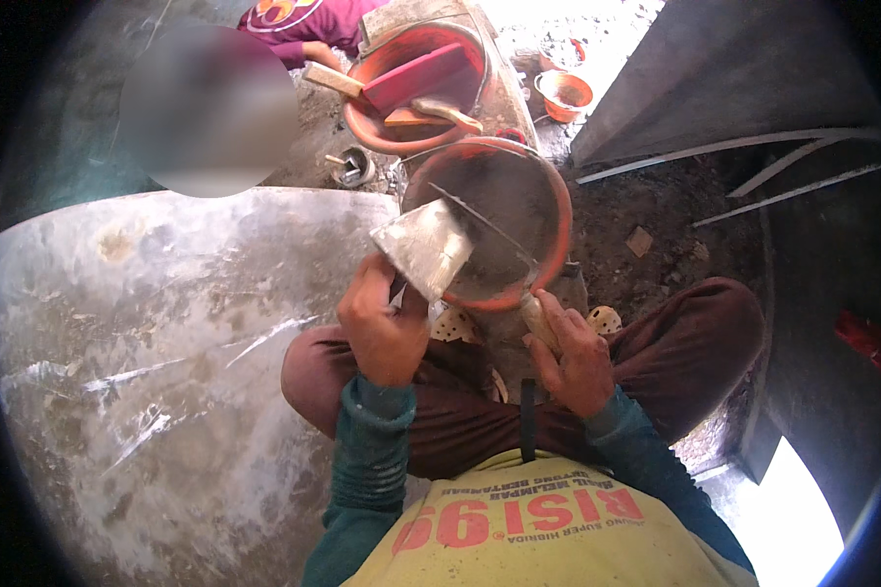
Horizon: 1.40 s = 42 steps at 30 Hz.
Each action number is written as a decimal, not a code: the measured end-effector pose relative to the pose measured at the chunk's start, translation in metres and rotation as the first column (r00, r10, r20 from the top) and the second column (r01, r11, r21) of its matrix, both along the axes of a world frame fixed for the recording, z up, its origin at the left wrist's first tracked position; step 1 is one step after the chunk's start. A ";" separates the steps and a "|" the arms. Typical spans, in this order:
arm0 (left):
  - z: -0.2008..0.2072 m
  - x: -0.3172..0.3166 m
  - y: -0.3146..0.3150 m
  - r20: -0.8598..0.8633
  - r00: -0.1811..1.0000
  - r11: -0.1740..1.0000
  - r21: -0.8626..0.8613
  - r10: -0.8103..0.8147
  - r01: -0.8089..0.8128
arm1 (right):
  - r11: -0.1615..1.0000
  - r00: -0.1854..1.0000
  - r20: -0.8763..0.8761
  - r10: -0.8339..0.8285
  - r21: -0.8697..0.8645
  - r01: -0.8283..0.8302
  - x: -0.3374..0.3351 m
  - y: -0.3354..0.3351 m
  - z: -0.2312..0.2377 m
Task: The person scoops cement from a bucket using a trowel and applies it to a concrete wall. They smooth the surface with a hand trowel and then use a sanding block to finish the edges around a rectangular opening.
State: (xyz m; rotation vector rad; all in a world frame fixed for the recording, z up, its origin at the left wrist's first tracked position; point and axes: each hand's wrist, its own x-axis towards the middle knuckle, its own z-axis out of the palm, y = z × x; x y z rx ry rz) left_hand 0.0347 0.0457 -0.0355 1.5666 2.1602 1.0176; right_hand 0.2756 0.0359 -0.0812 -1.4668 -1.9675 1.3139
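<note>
My left hand (382, 328) is closed round the handle of a wide flat scraper (423, 245), its blade pale and smeared. Held over the left rim of an orange bucket (561, 210), the scraper hides part of the grey, mortar-like stuff (514, 210) inside. In my right hand (573, 357) is the wooden handle of a trowel (538, 318). Its thin blade, seen nearly edge-on, slants across the bucket toward the scraper's far corner; whether the two touch I cannot tell.
Beyond stands another orange bucket (362, 127) holding a red float (421, 78) and wooden-handled tools. A small can (357, 166) sits left of it, a small orange pail (565, 96) to the right. A co-worker's sleeve (338, 24) shows at the top. A grey smeared surface (166, 323) spreads leftward.
</note>
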 end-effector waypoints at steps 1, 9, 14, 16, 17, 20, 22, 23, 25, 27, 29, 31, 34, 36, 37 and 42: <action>0.002 0.000 0.000 0.010 1.000 1.000 0.016 -0.012 0.012 | 1.000 0.999 0.038 -0.013 -0.015 0.013 0.000 0.001 -0.006; -0.007 -0.003 0.002 -0.012 1.000 0.997 -0.073 0.010 -0.011 | 1.000 0.999 -0.040 -0.009 -0.024 0.008 0.013 0.000 0.026; -0.010 0.000 0.001 0.031 1.000 0.996 -0.086 0.003 -0.001 | 0.998 0.991 -0.112 0.069 0.009 -0.068 -0.001 -0.011 0.043; -0.005 0.001 -0.002 0.034 0.999 0.997 -0.075 0.001 0.002 | 1.000 0.999 -0.046 0.020 0.006 -0.020 -0.006 -0.011 0.027; -0.003 0.002 -0.003 0.039 0.999 0.999 -0.053 -0.005 0.007 | 1.000 1.000 -0.019 0.001 0.000 -0.001 -0.007 -0.009 0.016; 0.003 0.000 -0.004 0.026 0.999 0.999 0.006 -0.040 0.040 | 0.995 0.996 0.052 -0.079 0.071 0.075 -0.003 -0.002 -0.010; 0.006 -0.003 -0.004 -0.019 0.999 0.999 0.028 -0.034 0.035 | 0.993 0.995 -0.051 -0.087 0.077 0.090 0.004 0.000 -0.012; 0.005 -0.004 -0.004 0.013 1.000 1.000 -0.005 -0.005 0.005 | 0.992 0.989 -0.108 -0.103 0.063 0.110 0.008 0.002 -0.008; 0.003 -0.005 -0.002 0.072 0.996 0.998 -0.034 0.059 -0.057 | 0.937 0.947 -0.245 -0.209 -0.326 0.122 0.020 0.006 0.009; 0.001 -0.004 0.000 0.057 0.997 0.997 -0.044 0.060 -0.058 | 0.749 0.845 -0.390 -0.366 -0.663 0.018 0.031 0.015 0.026; -0.002 -0.001 0.002 0.068 0.996 0.997 -0.063 0.052 -0.048 | 0.494 0.664 -0.472 -0.579 -0.852 -0.175 0.034 0.021 0.036; -0.003 0.003 0.004 0.102 0.993 0.995 -0.084 0.062 -0.054 | 0.255 0.470 -0.425 -0.774 -0.888 -0.383 0.031 0.020 0.035; -0.003 0.005 0.004 0.142 0.985 0.994 -0.074 0.095 -0.085 | 0.104 0.373 -0.356 -0.857 -0.828 -0.551 0.026 0.006 0.023; -0.001 0.002 0.006 0.073 0.984 0.986 -0.045 0.161 -0.158 | 0.069 0.387 -0.383 -0.839 -0.780 -0.622 0.031 -0.006 0.017; 0.000 -0.001 0.007 0.044 0.980 0.981 -0.024 0.192 -0.191 | 0.055 0.399 -0.407 -0.822 -0.754 -0.655 0.037 -0.011 0.016; -0.001 -0.010 0.013 0.099 0.963 0.968 -0.031 0.250 -0.248 | 0.123 0.595 -0.490 -0.637 -0.826 -0.549 0.073 -0.020 0.036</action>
